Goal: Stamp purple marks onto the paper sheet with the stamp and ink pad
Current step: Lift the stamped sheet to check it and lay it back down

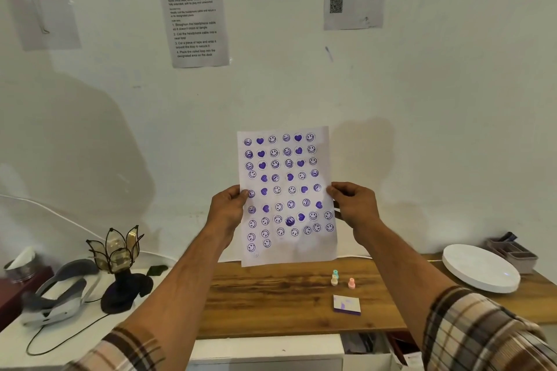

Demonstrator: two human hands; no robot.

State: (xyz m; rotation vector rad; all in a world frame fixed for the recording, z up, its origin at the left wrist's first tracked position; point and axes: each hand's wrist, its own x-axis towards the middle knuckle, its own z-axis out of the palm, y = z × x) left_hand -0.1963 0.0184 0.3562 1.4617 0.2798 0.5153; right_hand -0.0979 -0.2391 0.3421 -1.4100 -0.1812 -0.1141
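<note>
paper sheet point(287, 196) above table point(271, 304) | stamps point(342, 278) behind ink pad point(347, 304)

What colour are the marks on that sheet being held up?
Purple smileys and hearts cover the paper sheet, seen clearly in the head view.

A pale wall point(422, 84) carries taped printed sheets point(194, 18). Below it stands a wooden desk point(271, 304), beside a white table point(90, 340) bearing a lotus lamp point(116, 253).
</note>
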